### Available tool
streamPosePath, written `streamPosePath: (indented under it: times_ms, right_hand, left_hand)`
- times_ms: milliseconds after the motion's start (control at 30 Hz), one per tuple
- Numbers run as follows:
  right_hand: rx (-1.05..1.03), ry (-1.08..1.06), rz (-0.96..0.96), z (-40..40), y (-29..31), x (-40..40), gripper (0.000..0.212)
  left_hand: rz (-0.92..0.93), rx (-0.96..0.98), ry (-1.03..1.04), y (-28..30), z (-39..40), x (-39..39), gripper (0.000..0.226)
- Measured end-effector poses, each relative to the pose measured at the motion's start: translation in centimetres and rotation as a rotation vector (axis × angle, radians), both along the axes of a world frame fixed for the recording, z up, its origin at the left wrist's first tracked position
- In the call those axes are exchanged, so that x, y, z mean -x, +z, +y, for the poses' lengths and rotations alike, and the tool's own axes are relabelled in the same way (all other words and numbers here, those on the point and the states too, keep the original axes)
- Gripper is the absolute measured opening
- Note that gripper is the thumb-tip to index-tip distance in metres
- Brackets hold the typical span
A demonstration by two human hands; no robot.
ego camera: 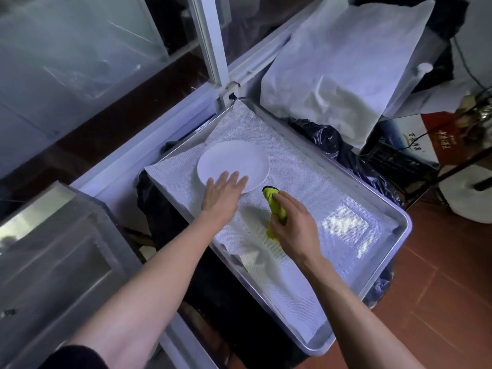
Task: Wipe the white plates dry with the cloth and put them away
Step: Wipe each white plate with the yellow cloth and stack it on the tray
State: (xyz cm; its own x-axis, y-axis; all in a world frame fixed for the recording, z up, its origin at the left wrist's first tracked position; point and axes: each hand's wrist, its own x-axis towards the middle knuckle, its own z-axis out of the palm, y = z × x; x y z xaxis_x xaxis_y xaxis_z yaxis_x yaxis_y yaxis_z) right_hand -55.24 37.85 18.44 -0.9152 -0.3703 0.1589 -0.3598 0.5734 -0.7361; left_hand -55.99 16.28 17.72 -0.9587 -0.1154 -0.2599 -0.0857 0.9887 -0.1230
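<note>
- White plate: round, lying flat and face up on the mesh liner inside the metal tray. A round plate, so no long axis to record. It sits toward the tray's far-left corner, well apart from the near-right corner.
- Left hand: fingers straight and slightly spread, palm down, fingertips lying over the plate's near rim. Nothing gripped; whether the fingertips actually touch the plate cannot be told.
- Right hand: fingers curled round a bunched yellow cloth, held over the liner near the tray's middle. The cloth runs lengthwise away from the person, its far tip pointing toward the plate and ending just beside the plate's near-right rim, not touching it.
- Plate lies beyond both hands; the cloth is to the right of the left hand.
- A dark patch shows at the cloth's far tip; what it is cannot be made out.
- Lower part of the cloth is hidden under the right palm.
- Tray's near edge is partly covered by the right forearm; black plastic sheeting shows beneath the tray's far-right edge.
- White bag beyond the tray's far edge, contents unclear.
</note>
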Motion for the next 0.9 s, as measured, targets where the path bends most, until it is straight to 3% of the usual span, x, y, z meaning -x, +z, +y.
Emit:
streamPosePath:
  times_ms: [200, 400, 600, 733, 900]
  right_hand:
    - [-0.011, 0.021, 0.011, -0.1, -0.4, 0.7, 0.034]
    - [-0.030, 0.000, -0.003, 0.1, -0.9, 0.2, 0.043]
    - [-0.053, 0.005, -0.017, 0.4, -0.3, -0.5, 0.045]
    - [-0.055, 0.014, -0.008, 0.0, 0.8, -1.3, 0.050]
    - [-0.032, 0.059, 0.037, -1.8, 2.5, -3.1, 0.054]
  left_hand:
    - [-0.028, 0.005, -0.003, -1.5, -0.7, 1.0, 0.088]
    - [-0.094, -0.016, -0.011, -2.1, -0.4, 0.5, 0.086]
    - [-0.046, -0.090, 0.019, -0.4, 0.5, -1.7, 0.040]
    - [-0.034, -0.118, 0.031, 1.6, 1.1, -4.3, 0.026]
    - [0.004, -0.160, 0.062, 3.4, 0.6, -9.4, 0.041]
